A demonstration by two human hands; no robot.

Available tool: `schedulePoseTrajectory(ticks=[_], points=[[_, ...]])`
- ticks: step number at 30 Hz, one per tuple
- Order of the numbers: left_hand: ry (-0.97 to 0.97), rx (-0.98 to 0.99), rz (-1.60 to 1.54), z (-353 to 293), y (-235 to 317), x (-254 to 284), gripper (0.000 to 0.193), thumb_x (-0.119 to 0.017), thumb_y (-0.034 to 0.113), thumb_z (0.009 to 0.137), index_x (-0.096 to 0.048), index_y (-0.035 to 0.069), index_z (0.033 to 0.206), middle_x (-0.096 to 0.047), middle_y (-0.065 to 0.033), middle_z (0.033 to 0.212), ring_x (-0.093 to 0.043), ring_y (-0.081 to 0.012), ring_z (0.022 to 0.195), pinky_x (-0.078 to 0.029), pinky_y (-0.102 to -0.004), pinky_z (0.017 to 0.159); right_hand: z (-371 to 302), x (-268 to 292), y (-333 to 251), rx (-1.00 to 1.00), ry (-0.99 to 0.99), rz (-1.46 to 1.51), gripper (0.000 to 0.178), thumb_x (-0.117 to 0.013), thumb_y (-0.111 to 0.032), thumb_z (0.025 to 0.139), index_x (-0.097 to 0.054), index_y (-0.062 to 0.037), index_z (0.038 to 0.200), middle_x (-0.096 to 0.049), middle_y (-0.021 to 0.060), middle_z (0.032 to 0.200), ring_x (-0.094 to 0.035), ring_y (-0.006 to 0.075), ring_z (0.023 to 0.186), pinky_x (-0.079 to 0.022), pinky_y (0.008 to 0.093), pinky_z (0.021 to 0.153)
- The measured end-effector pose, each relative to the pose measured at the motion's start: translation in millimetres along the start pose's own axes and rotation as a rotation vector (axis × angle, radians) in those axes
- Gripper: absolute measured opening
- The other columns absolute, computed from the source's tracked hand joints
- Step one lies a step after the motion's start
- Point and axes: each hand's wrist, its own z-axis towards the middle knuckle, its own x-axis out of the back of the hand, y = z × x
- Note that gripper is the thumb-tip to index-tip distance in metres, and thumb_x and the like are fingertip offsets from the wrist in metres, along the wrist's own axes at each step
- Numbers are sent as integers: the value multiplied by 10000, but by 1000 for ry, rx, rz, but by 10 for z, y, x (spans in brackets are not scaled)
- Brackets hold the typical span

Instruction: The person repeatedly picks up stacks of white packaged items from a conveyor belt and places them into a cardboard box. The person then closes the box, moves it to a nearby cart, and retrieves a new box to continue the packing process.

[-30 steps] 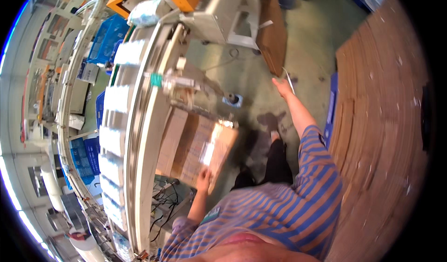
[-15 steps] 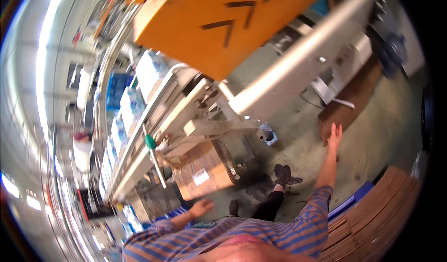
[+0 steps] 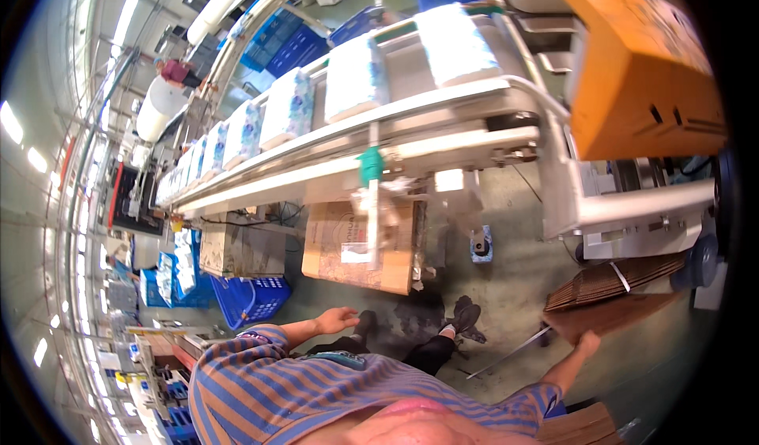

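Observation:
My right hand (image 3: 587, 343) is closed on the near edge of a flattened brown cardboard box (image 3: 613, 316) low on the right. That box tilts away from a bundle of folded cardboard (image 3: 605, 284) with a white strap across it; the gripping fingers are partly hidden. My left hand (image 3: 337, 318) hangs in front of my body with its fingers loosely stretched and nothing in it. Beyond it stands a closed cardboard carton (image 3: 336, 243) under the conveyor.
White-and-blue tissue packs (image 3: 356, 77) line the conveyor (image 3: 316, 148) ahead. An orange machine housing (image 3: 640, 97) rises at the far right. Blue crates (image 3: 251, 299) stand on the left floor. More stacked cardboard (image 3: 581, 427) lies near my right side. A person (image 3: 175, 72) is far off left.
My view has swung to the right and back from the orange housing. My right hand, open above the cardboard before, now grips a flattened box whose sheet leans apart from the bundle.

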Motion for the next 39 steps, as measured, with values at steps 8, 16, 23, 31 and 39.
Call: schedulePoseTrajectory(ticks=[8,16,23,31,39], points=[[124,-317,-22,-217,-790,287,557,-570,419,826,-486,24,1210,-610,-174,1054,-589,-315,963,-468,-384,824,-2574,2746,230,220,72,-516,363,-513,-252,804,-591,-58,1101,-595,208,1052,-544,388,1003,-437,439,834],[695,-1230,-53,-1113,-76,1274,976,-733,452,667,-229,2,1371,-333,-245,1336,-345,-361,1249,-276,-498,1015,-6604,4590,-863,982,325,-1076,172,-575,4,516,-641,-74,654,-611,162,709,-586,347,738,-456,422,646],[405,-1629,275,-2240,-221,2458,1071,-749,593,530,-324,79,1367,-474,-147,1281,-444,-278,1208,-266,-540,1020,-8649,4729,-1671,1565,177,-890,290,-650,-16,597,-629,-77,880,-629,76,850,-542,303,806,-374,375,747],[1215,-1132,475,-2516,-904,3975,301,-729,339,635,-550,103,686,-572,-36,682,-574,-240,659,-447,-348,575,-8008,3174,-2535,1916,132,-140,287,-666,-65,711,-604,-58,991,-634,129,914,-605,304,808,-480,350,736],[1630,-787,590,-1628,-1516,3646,616,-766,395,522,-564,214,1075,-553,19,933,-538,-171,862,-386,-450,810,-7716,1178,-3529,2113,404,275,421,-623,-335,819,-603,-13,1090,-641,138,1018,-604,310,905,-420,436,818]])
